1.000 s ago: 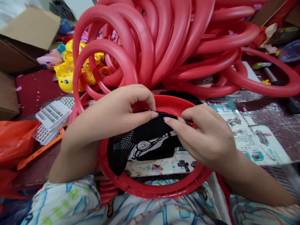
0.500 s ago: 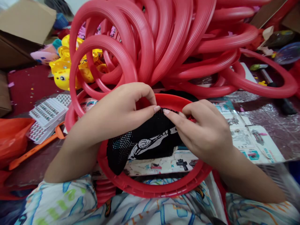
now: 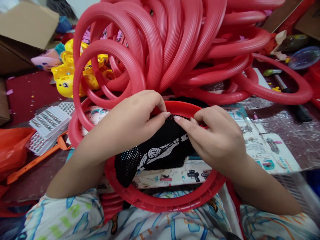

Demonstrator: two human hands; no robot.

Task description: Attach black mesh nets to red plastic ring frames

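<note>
Presently both my grips, left hand (image 3: 130, 120) and right hand (image 3: 217, 140), pinch black mesh net (image 3: 160, 150) against the red hoop's (image 3: 162, 203) far rim, seating its edge.

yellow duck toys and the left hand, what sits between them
In the head view, upright red plastic rings stand between the yellow duck toys and the left hand, which pinches the black mesh.

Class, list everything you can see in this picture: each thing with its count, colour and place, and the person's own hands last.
Ring: one, red, on the lap.
Mesh net: one, black with white print, across that ring.
Ring pile: many, red, behind.
Toys: several, yellow, far left.
Trays: two, white, left.
Bag: one, orange, left edge.
Printed sheet: one, right.
Left hand: pinching the net's top edge.
Right hand: pinching it too.
</note>
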